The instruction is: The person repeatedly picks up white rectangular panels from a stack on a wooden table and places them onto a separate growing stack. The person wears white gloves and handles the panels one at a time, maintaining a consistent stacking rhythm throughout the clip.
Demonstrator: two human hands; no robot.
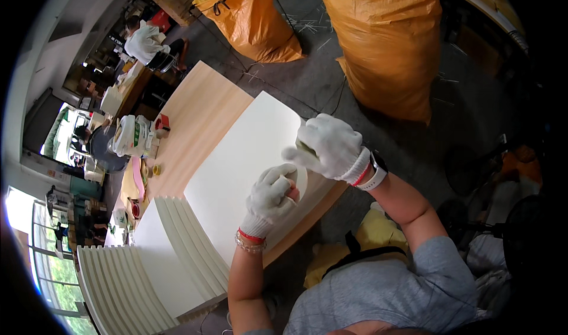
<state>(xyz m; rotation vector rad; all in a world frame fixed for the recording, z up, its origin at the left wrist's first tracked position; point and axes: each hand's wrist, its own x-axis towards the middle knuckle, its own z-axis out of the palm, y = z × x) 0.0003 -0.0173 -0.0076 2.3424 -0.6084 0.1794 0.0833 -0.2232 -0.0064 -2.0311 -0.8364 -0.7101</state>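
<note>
A large white board (242, 157) with a rounded far corner lies on the wood-grained table. My left hand (271, 197), in a white knit glove with some bare fingertips showing, is curled closed low over the board near its right edge. What it grips, if anything, is hidden. My right hand (332, 147), also gloved, is at the board's right edge, ahead and to the right of my left. Its fingers are bent round a small olive-coloured piece, mostly covered, whose kind I cannot make out. The thumb points left over the board.
Stacked white panels (171, 255) stand at the lower left. The wood-grained tabletop (198, 107) extends beyond the board, with plastic bags (131, 135) and tape rolls on its left side. Two orange sacks (390, 45) (251, 21) stand on the floor ahead. A seated person (145, 44) is farther off.
</note>
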